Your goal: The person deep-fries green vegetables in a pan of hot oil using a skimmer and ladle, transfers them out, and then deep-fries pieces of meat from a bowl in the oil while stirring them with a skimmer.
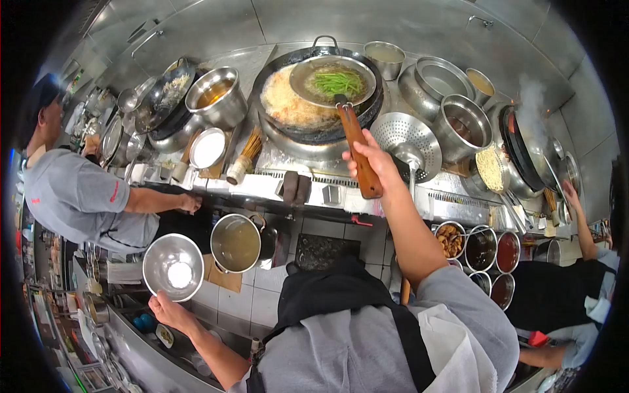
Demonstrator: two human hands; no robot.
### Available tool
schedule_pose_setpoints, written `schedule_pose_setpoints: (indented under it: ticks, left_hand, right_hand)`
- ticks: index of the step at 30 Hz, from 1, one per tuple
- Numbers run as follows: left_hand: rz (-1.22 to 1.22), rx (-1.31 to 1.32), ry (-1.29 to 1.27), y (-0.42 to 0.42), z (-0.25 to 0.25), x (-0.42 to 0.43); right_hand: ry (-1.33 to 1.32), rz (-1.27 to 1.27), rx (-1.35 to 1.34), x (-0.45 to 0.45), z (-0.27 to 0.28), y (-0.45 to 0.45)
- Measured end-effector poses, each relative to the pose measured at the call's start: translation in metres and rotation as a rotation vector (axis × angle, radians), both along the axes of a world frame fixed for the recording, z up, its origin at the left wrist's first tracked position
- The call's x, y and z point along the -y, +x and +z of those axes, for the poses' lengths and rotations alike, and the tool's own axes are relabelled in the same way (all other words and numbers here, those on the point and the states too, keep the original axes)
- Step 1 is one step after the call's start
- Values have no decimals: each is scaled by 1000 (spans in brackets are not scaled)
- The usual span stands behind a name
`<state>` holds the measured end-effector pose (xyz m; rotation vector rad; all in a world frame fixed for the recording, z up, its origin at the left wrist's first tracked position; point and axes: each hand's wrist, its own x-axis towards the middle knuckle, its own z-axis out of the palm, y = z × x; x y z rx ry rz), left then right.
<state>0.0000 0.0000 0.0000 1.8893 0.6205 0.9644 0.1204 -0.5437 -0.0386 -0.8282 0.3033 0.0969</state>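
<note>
My right hand [372, 160] is closed around the wooden handle [358, 145] of a round metal strainer [304, 90]. Green vegetable stalks [339, 82] lie in the strainer, which sits in the right part of a large black wok [270, 73]. Pale foaming liquid [288, 98] bubbles beside it in the wok. Lower left, my left hand [171, 312] grips the rim of a shiny steel bowl [164, 262], its inside facing up. A perforated skimmer [400, 134] rests just right of my right hand.
A steel pot [236, 243] stands right of the bowl. On the left, a co-worker [78, 190] faces the counter; another person's arm [583, 219] reaches toward a steaming wok [534, 154]. Sauce containers [481, 251] sit lower right. A bamboo brush [247, 155] lies near the wok.
</note>
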Motion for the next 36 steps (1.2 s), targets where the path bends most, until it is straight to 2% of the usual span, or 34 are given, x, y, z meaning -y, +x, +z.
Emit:
schedule_pose_setpoints:
  ticks: [2,3,5,8,11,12,13,14,15,16,17,19,20,21,23,26,29,30,31,32,33,34,35,36]
  left_hand:
    - [23,11,-71,-4,26,4]
    - [42,79,-219,1,-26,15]
    - [81,97,-267,-7,-12,-6]
    - [69,72,-282,-21,-15,-60]
    - [240,45,-214,-48,-44,-130]
    - [262,27,-139,-68,-57,-156]
    - [375,70,-336,-79,-53,-168]
    - [283,176,-397,-102,-89,-221]
    - [473,211,-651,-115,-61,-211]
    - [539,343,-728,-141,-92,-260]
    - [648,317,-685,-168,-113,-290]
    - [853,302,-619,-203,-127,-328]
    - [934,280,-597,-216,-135,-349]
    - [988,274,-579,-225,-138,-359]
    - [1037,270,-567,-228,-144,-377]
    - [1004,283,-580,-208,-156,-398]
    - [858,336,-659,-163,-161,-392]
    - [789,351,-684,-145,-165,-385]
    - [643,402,-568,-125,-162,-360]
    - [563,327,-580,-114,-177,-356]
    - [518,247,-653,-97,-168,-330]
    - [425,191,-704,-86,-187,-321]
    - [224,163,-788,-80,-215,-320]
    - [146,52,-858,-70,-222,-297]
  right_hand:
    - [19,-48,-31,-10,5,1]
    - [-102,-29,46,4,11,11]
    - [-100,10,73,-11,-1,10]
    - [-139,-41,62,-31,-4,18]
    - [-202,2,70,-38,-6,18]
    - [-235,-99,33,-40,-14,17]
    - [-326,-135,32,-35,-25,16]
    - [-367,-236,-51,-40,-14,3]
    - [-408,-338,-133,-47,-2,-16]
    - [-584,-445,-146,-52,10,-37]
    - [-760,-553,-163,-53,17,-61]
    - [-1581,-465,-151,-11,-7,-118]
    - [-1724,-322,-408,-7,-21,-164]
    - [-1835,-170,-657,-1,-37,-202]
    - [-1523,-119,-566,15,-91,-254]
    - [-1280,-149,-538,-13,-121,-296]
    - [-2128,-368,18,4,-152,-303]
    - [-1826,-277,-400,-14,-108,-297]
    - [-1627,-275,-501,-28,-68,-287]
    - [-1424,-268,-590,-43,-30,-277]
    - [-1217,-258,-670,-60,2,-270]
    - [-1277,-299,-643,-78,26,-265]
    - [-1515,-344,-477,-67,25,-262]
    - [-1742,-388,-298,-53,23,-260]
